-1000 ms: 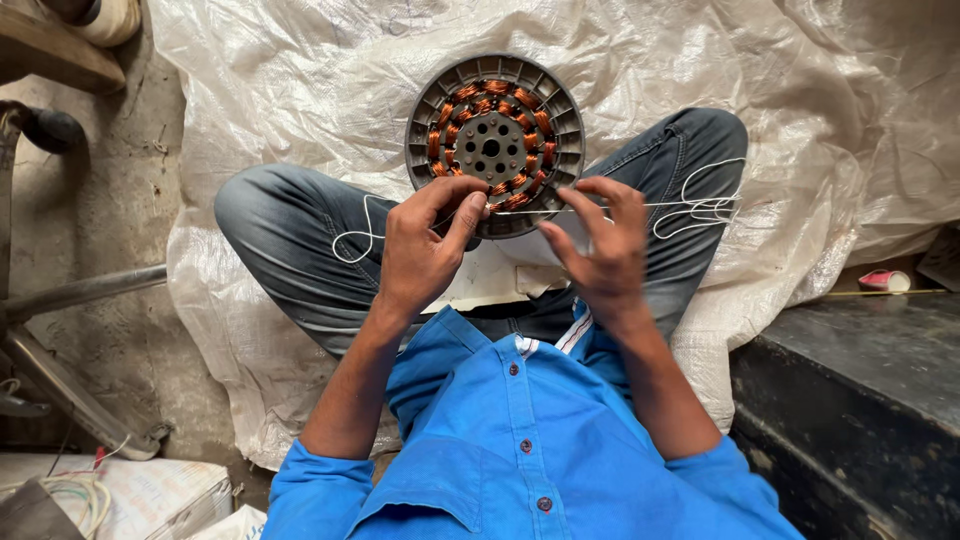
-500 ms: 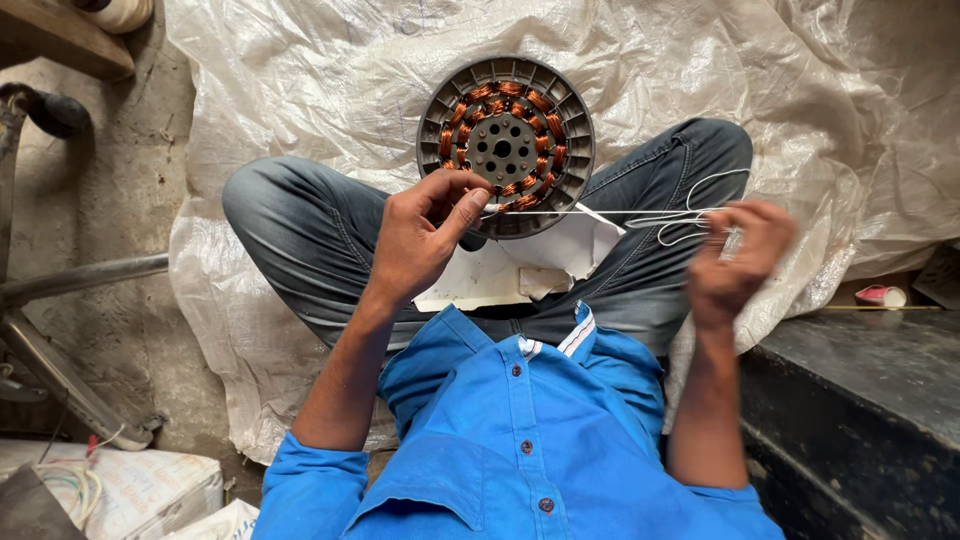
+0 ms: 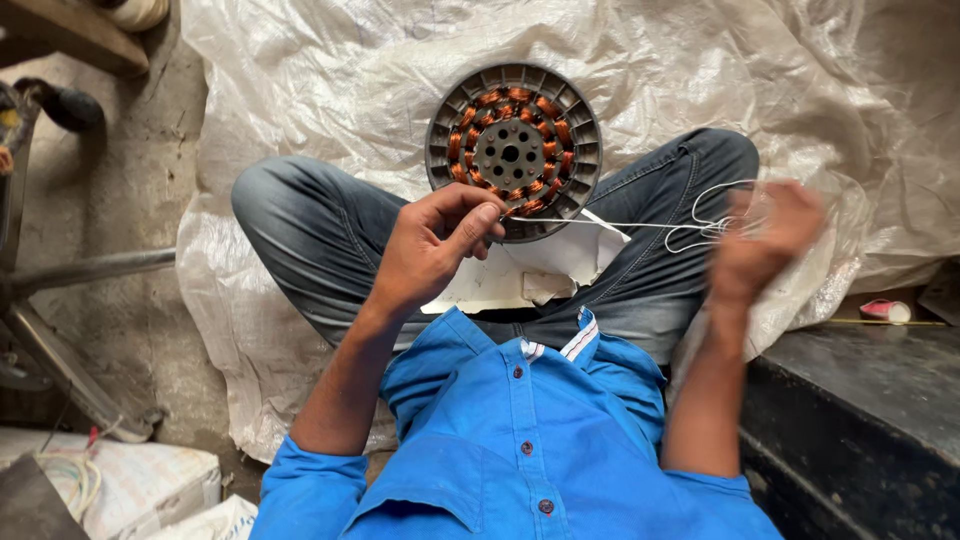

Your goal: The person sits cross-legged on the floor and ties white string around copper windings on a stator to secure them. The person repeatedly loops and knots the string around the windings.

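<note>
A round grey motor stator (image 3: 513,150) with copper coils lies between my crossed legs on a white plastic sheet (image 3: 330,80). My left hand (image 3: 432,245) pinches a white string (image 3: 620,224) at the stator's lower edge. The string runs taut to the right, ending in loops at my right hand (image 3: 765,240), which is blurred and closed on it out by my right knee. A torn piece of white card (image 3: 530,275) rests on my lap under the string.
A dark block (image 3: 860,400) stands at the right, with a small red-and-white object (image 3: 885,311) behind it. Metal bars (image 3: 80,270) and a concrete floor lie at the left. White sacks and a coil of cord (image 3: 70,475) sit at the bottom left.
My right hand has pulled away from the left, moving right with the string drawn taut. My left hand stays at the stator's edge.
</note>
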